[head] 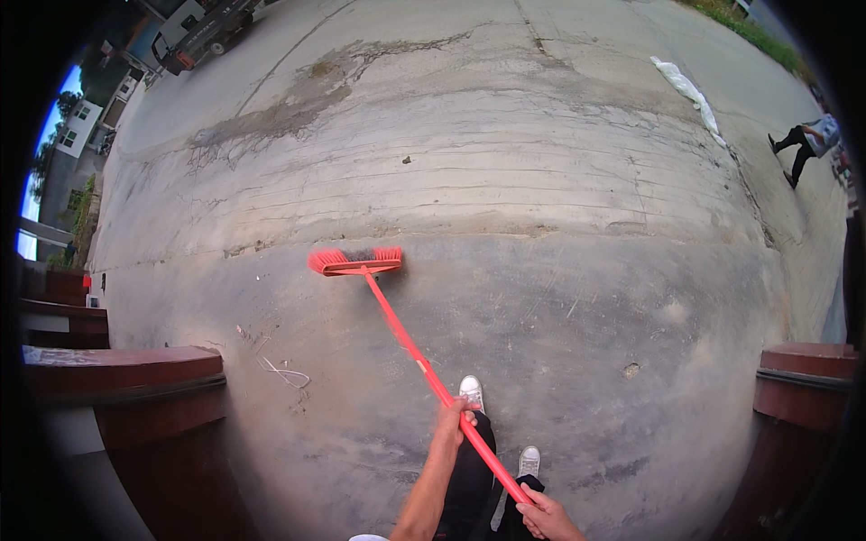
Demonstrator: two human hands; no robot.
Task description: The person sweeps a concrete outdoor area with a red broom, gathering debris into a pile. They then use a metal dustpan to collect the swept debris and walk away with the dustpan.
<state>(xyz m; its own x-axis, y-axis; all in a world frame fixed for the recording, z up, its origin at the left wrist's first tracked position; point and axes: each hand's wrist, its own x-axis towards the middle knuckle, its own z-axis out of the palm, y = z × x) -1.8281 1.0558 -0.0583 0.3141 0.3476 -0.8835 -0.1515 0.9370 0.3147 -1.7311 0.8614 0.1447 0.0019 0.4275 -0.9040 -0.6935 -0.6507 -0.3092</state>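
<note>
A red push broom [404, 338] slants across the view, its handle running from lower right to upper left. My left hand [460, 418] grips the handle about midway along. My right hand [543, 515] is closed around the handle near its end. The broom head [358, 264], with red and dark bristles, is over the grey concrete floor [541, 318], just short of the seam with the paler paving. Whether the bristles touch the floor I cannot tell. A thin white looped strip [287, 374] lies among small litter left of the handle.
Dark red pillars [162, 368] [805, 379] stand on both sides. Cracked pale concrete [433, 128] stretches ahead, with a small dark clump [406, 160]. A long white bundle [690, 98] lies at upper right, near a walking person [805, 145]. A truck [199, 34] stands at upper left.
</note>
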